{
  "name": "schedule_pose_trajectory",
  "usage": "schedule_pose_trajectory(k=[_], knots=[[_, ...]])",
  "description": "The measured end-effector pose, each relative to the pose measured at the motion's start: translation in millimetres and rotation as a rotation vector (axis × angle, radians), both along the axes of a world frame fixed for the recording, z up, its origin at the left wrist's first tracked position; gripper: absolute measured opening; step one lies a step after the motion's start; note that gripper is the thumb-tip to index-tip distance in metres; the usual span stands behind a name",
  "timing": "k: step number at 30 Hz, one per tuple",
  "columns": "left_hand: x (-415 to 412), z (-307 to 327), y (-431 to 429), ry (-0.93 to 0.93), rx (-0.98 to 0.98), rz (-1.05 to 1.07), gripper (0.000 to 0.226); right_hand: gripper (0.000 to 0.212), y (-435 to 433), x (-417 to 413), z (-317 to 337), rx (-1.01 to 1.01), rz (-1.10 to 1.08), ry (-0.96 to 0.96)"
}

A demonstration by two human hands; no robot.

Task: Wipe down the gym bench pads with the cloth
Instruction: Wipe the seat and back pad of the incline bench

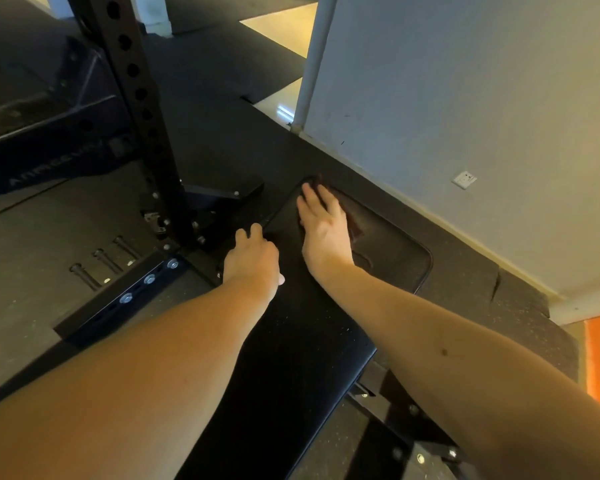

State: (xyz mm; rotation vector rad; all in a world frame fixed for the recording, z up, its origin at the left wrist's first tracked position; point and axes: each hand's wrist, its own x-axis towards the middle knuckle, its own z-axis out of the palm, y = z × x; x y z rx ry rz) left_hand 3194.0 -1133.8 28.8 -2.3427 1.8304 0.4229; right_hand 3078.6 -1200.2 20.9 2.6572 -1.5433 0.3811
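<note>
All fingers [327,202] of right hand [323,228] flat on cloth [357,229] atop bench pad [397,259].

Dark cloth [357,230] on black bench pad [291,341]

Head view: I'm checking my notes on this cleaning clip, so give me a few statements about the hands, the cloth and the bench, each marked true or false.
1. The right hand lies flat on the dark cloth at the far end of the bench pad. True.
2. The left hand is lifted clear of the bench. False: it grips the pad's left edge.
3. A wall socket sits on the wall to the right. True.
4. The cloth lies on the floor. False: it is on the pad, under the right hand.
5. The rack upright stands right of the bench. False: it stands to the left.
</note>
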Motion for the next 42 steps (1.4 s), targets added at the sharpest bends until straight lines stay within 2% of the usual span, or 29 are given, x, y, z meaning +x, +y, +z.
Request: schedule_pose_trajectory(k=[6, 10, 13, 15, 19, 22, 24, 28, 31, 33, 35, 38, 41, 42], knots=[[35.6, -21.4, 28.7, 0.276, -0.199, -0.092, 0.065, 0.068, 71.2, -27.7, -30.0, 0.12, 0.246, 0.159], [67.7, -31.3, 54.9, 0.298, -0.246, -0.138, 0.052, 0.066, 85.9, -38.9, -23.1, 0.093, 0.368, 0.335], [77.5, -37.4, 65.7, 0.295, -0.215, -0.12, 0.049, 0.07, 69.4, -46.5, -8.5, 0.155, 0.496, 0.465], [79.6, -39.9, 70.3, 0.314, -0.189, -0.106, 0.047, 0.076, 46.7, -45.8, 3.8, 0.149, 0.467, 0.463], [78.6, -44.8, 79.0, 0.356, -0.171, -0.104, 0.045, 0.088, 4.1, -17.1, 29.7, 0.149, 0.2, 0.371], [79.7, -49.4, 86.4, 0.377, -0.14, -0.098, 0.044, 0.085, 18.6, 11.3, 24.8, 0.161, 0.05, 0.276], [80.0, -51.7, 91.0, 0.38, -0.139, -0.101, 0.044, 0.082, 43.5, 23.1, 12.5, 0.152, 0.062, 0.292], [85.6, -54.7, 98.3, 0.365, -0.135, -0.132, 0.042, 0.082, 84.5, 32.0, -10.9, 0.179, 0.31, 0.447], [89.6, -58.8, 105.3, 0.331, -0.143, -0.13, 0.038, 0.077, 99.5, 25.8, -22.8, 0.232, 0.587, 0.531], [88.9, -59.6, 107.3, 0.327, -0.143, -0.12, 0.037, 0.074, 99.5, 21.5, -18.8, 0.273, 0.68, 0.561], [87.2, -56.5, 105.7, 0.342, -0.112, -0.11, 0.039, 0.071, 81.5, 19.5, -4.9, 0.229, 0.635, 0.537], [85.0, -50.7, 103.3, 0.338, -0.097, -0.135, 0.04, 0.076, 39.6, 21.3, 20.8, 0.163, 0.393, 0.458], [86.4, -47.3, 104.7, 0.305, -0.086, -0.163, 0.041, 0.085, 26.2, 32.8, 25.0, 0.193, 0.129, 0.268], [87.9, -47.4, 105.7, 0.299, -0.076, -0.157, 0.041, 0.085, 32.1, 38.4, 20.4, 0.202, 0.102, 0.232]])
